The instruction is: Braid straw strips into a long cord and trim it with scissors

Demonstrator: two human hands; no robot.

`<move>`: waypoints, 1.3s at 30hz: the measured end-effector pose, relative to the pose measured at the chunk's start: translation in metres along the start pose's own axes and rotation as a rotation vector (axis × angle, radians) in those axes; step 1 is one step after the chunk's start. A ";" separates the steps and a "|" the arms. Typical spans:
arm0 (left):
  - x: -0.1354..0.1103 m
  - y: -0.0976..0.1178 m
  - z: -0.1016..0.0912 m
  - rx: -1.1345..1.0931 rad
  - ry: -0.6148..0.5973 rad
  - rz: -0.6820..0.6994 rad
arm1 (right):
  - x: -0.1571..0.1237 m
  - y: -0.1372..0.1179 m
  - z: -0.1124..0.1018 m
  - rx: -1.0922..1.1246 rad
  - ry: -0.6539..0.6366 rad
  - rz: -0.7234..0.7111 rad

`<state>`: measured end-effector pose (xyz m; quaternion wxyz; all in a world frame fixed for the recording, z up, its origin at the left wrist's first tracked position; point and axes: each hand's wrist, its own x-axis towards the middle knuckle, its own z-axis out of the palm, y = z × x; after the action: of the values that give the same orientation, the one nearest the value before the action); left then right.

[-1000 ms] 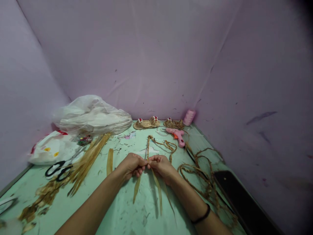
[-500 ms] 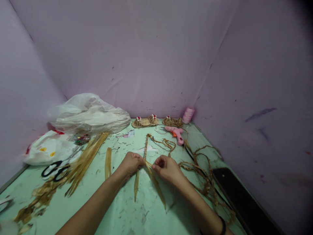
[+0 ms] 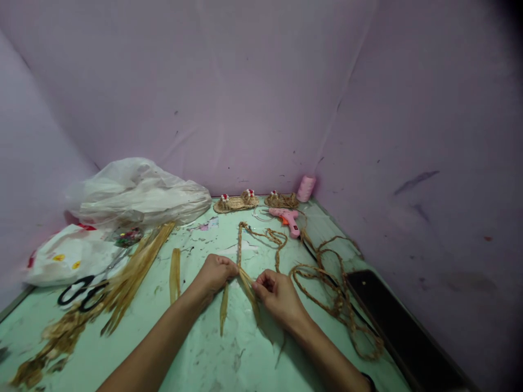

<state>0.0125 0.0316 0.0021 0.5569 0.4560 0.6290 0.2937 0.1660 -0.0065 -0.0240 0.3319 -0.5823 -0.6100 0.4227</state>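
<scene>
A braid of dry tan plant fibre [image 3: 239,245] runs from the table down to my hands. My left hand [image 3: 218,271] pinches it at its lower end, with one loose strip [image 3: 223,310] hanging below the fingers. With thumb and forefinger closed, my right hand [image 3: 275,294] holds another fibre strip pulled out to the right. A further flat strip [image 3: 250,296] hangs between the two hands. Left of my left hand, a separate strip [image 3: 175,275] lies on the green table [image 3: 196,348].
At left are black-handled scissors [image 3: 84,294], a fibre bundle [image 3: 139,267] and plastic bags [image 3: 143,190]. Woven slippers [image 3: 237,203], a pink glue gun [image 3: 288,218] and a thread spool [image 3: 306,188] stand at the back. Coiled braid [image 3: 339,305] and a long black object [image 3: 392,332] lie right.
The view has shifted slightly to the right. My right hand has moved a little down and nearer to me, still pulling its strip. My left hand stays at the braid's end.
</scene>
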 end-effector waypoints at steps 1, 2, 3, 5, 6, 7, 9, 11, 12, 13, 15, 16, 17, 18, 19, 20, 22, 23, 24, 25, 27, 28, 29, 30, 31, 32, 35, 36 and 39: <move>0.000 0.000 0.000 0.001 0.003 0.002 | 0.000 0.000 0.000 0.003 -0.012 0.004; 0.000 0.001 0.001 0.002 0.007 0.004 | -0.001 -0.001 0.000 0.009 -0.022 0.006; -0.001 0.001 0.001 0.003 0.012 0.008 | -0.001 -0.002 0.001 0.022 -0.032 0.007; 0.000 0.001 0.001 0.007 0.019 0.018 | -0.001 -0.005 0.001 0.078 -0.046 0.022; 0.000 0.001 0.000 0.011 0.017 0.024 | -0.001 -0.007 0.000 0.125 -0.050 0.037; 0.000 0.001 0.000 0.017 0.012 0.028 | -0.001 -0.009 0.000 0.180 -0.050 0.059; 0.001 0.000 0.000 0.031 0.001 0.033 | 0.000 -0.014 -0.001 0.294 -0.038 0.115; 0.002 -0.001 0.001 0.042 -0.009 0.046 | 0.001 -0.020 0.000 0.376 -0.025 0.164; 0.002 -0.001 0.001 0.044 -0.014 0.059 | 0.000 -0.023 0.002 0.397 -0.020 0.181; 0.003 -0.001 0.002 0.042 -0.015 0.074 | -0.001 -0.025 0.005 0.407 -0.017 0.191; 0.003 -0.001 0.002 0.025 -0.018 0.081 | -0.004 -0.029 0.015 0.414 -0.005 0.199; 0.002 0.000 0.003 0.007 -0.016 0.070 | -0.006 -0.031 0.020 0.418 0.008 0.194; 0.002 0.001 0.002 -0.015 -0.018 0.052 | -0.007 -0.032 0.026 0.423 0.027 0.185; 0.001 0.002 0.002 -0.038 -0.022 0.032 | -0.008 -0.032 0.031 0.426 0.047 0.174; -0.001 0.003 0.001 -0.060 -0.035 0.018 | -0.009 -0.031 0.036 0.427 0.062 0.165; -0.002 0.005 0.000 -0.078 -0.053 0.011 | -0.010 -0.031 0.041 0.424 0.072 0.157; -0.004 0.007 -0.002 -0.099 -0.091 0.010 | -0.010 -0.028 0.047 0.406 0.073 0.141; -0.005 0.007 -0.002 -0.105 -0.102 0.013 | -0.010 -0.026 0.049 0.392 0.070 0.126; -0.005 0.007 -0.003 -0.108 -0.106 0.017 | -0.010 -0.024 0.051 0.373 0.067 0.105; -0.005 0.006 -0.003 -0.105 -0.102 0.023 | -0.010 -0.022 0.052 0.346 0.067 0.081; -0.002 0.003 -0.004 -0.084 -0.087 0.038 | -0.011 -0.019 0.052 0.272 0.064 0.040; -0.001 0.001 -0.004 -0.066 -0.079 0.044 | -0.012 -0.018 0.050 0.225 0.052 0.024; 0.001 0.000 -0.004 -0.047 -0.071 0.044 | -0.012 -0.019 0.046 0.172 0.029 0.014; 0.003 -0.002 -0.003 -0.031 -0.065 0.042 | -0.012 -0.019 0.041 0.111 0.007 0.009; 0.004 -0.003 -0.003 -0.016 -0.059 0.040 | -0.011 -0.020 0.034 0.043 -0.001 0.005; 0.005 -0.003 -0.003 -0.005 -0.053 0.036 | -0.009 -0.021 0.026 -0.024 0.004 0.002; 0.003 0.000 -0.002 0.012 -0.050 0.014 | 0.004 -0.027 0.002 -0.111 0.202 -0.023; 0.002 0.002 -0.002 0.014 -0.054 -0.003 | 0.010 -0.029 -0.003 -0.034 0.221 -0.004; -0.004 0.008 -0.003 -0.005 -0.079 -0.043 | 0.026 -0.037 -0.005 0.351 0.091 0.224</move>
<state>0.0111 0.0321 0.0115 0.5886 0.4524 0.6154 0.2649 0.1518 0.0212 0.0097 0.4064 -0.5980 -0.4431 0.5300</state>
